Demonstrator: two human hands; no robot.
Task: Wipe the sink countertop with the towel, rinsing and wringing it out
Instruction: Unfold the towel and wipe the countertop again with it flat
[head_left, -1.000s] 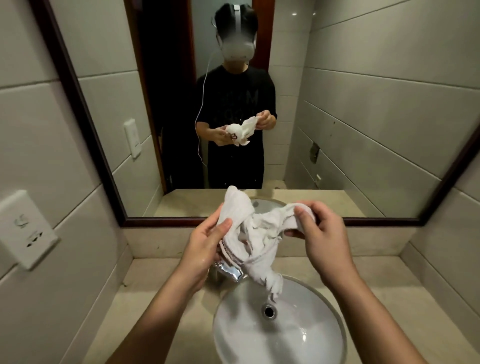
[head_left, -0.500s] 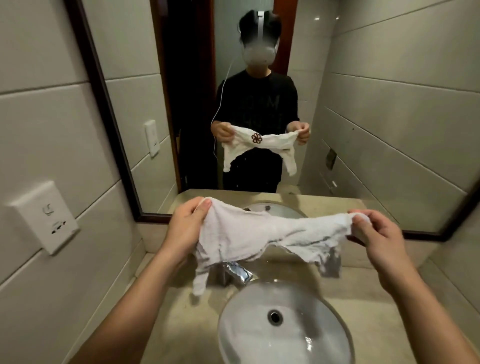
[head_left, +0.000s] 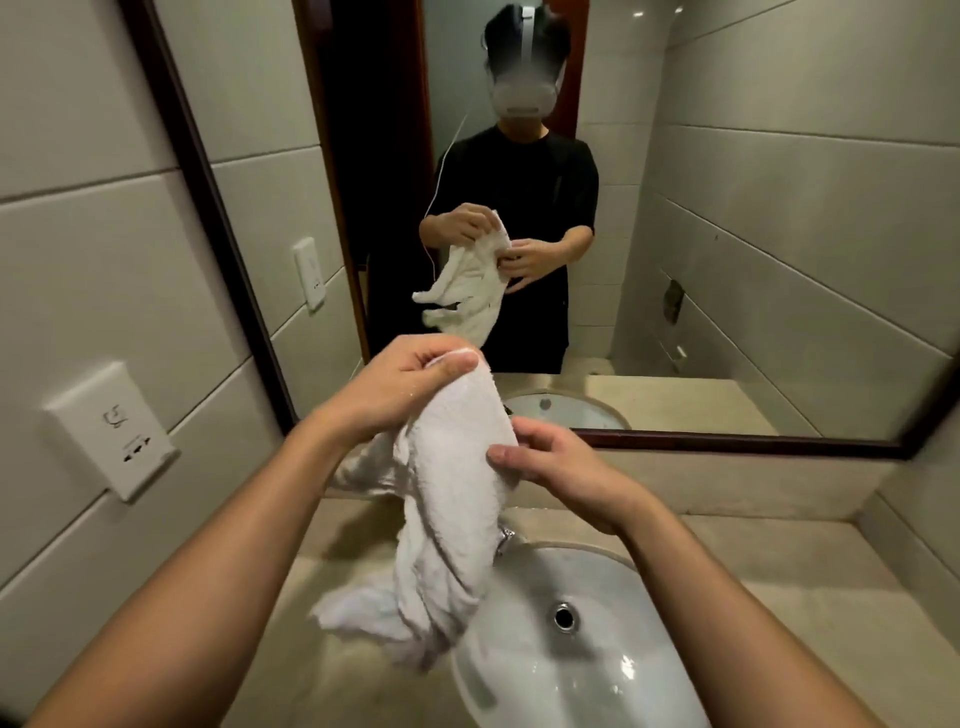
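A white towel (head_left: 447, 519) hangs lengthwise above the left edge of the white sink basin (head_left: 613, 675). My left hand (head_left: 410, 384) pinches its top corner, raised high. My right hand (head_left: 561, 467) touches the towel's right side lower down, fingers loosely curled against the cloth. The towel's lower end is bunched and blurred over the beige countertop (head_left: 805, 582). The chrome faucet (head_left: 504, 538) is mostly hidden behind the towel.
A dark-framed mirror (head_left: 753, 260) covers the back wall and reflects a person holding the towel. A white wall socket (head_left: 111, 428) sits on the tiled left wall. The drain (head_left: 563, 617) lies in the basin's middle.
The towel was bunched, then stretched wide between both hands. Now my right hand has let its corner go and moved in, so the towel hangs down from my raised left hand.
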